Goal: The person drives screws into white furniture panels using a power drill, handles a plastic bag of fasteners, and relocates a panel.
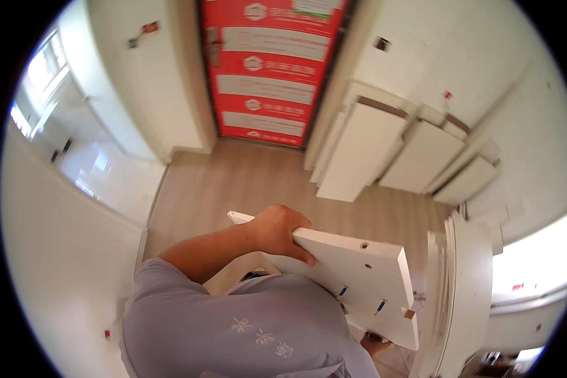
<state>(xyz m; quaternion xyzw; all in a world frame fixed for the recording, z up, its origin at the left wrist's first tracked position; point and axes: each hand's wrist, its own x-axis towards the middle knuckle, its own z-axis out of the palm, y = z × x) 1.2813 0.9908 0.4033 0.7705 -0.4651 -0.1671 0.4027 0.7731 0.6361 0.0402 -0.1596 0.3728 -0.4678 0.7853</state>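
Observation:
I hold a white furniture panel (pixel 359 271) with drilled holes and small dowels and screws on its face, tilted in front of my chest. My left hand (pixel 277 230) is shut over the panel's upper left edge, thumb underneath. Only a little of my right hand (pixel 375 345) shows below the panel's lower right corner; it appears to support the panel from underneath, but its fingers are hidden. My grey shirt (pixel 246 334) fills the lower middle of the view.
Several white panels (pixel 365 151) lean against the right wall on the wooden floor (pixel 233 183). A door covered with red sheeting (pixel 268 69) is straight ahead. More upright white boards (pixel 466 290) stand close at my right. A white wall runs along the left.

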